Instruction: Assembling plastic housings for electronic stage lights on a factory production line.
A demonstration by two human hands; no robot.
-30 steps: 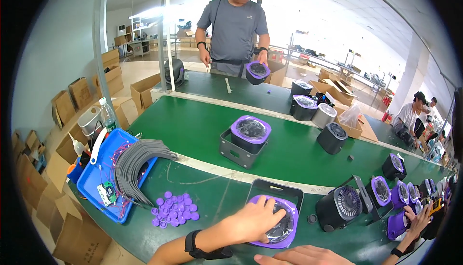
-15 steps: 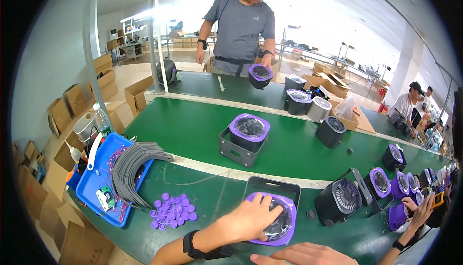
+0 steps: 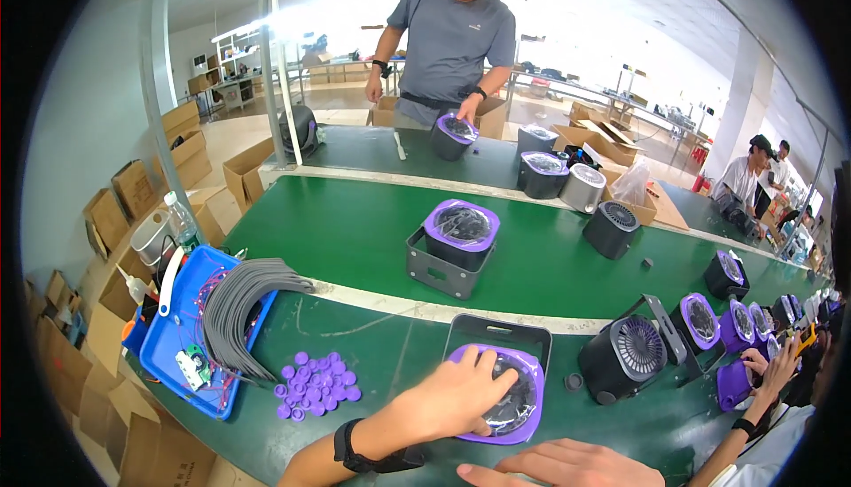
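My left hand (image 3: 463,397), with a dark band at its wrist, rests over a purple-rimmed fan housing (image 3: 529,398) on the green table. Its fingers curl across the top and its thumb is at the near edge, gripping the housing. Clear film wraps the housing's dark middle. Behind it a dark grey bracket (image 3: 505,330) with a slot shows; how the two meet is hidden. My right hand (image 3: 567,467) is low at the frame's bottom edge, its fingers stretched out, holding nothing that I can see. It lies just nearer than the housing.
Purple caps (image 3: 316,384) lie in a pile left of my arm, beside a blue tray (image 3: 168,358) with grey strips (image 3: 235,310). A black fan (image 3: 625,358) stands right. Another housing on a bracket (image 3: 443,267) sits on the green belt. Co-workers' hands (image 3: 771,372) are at right.
The person across has lowered a purple-rimmed housing onto the far table. My view has shifted slightly. My left hand stays on its housing, and my right hand has barely moved.
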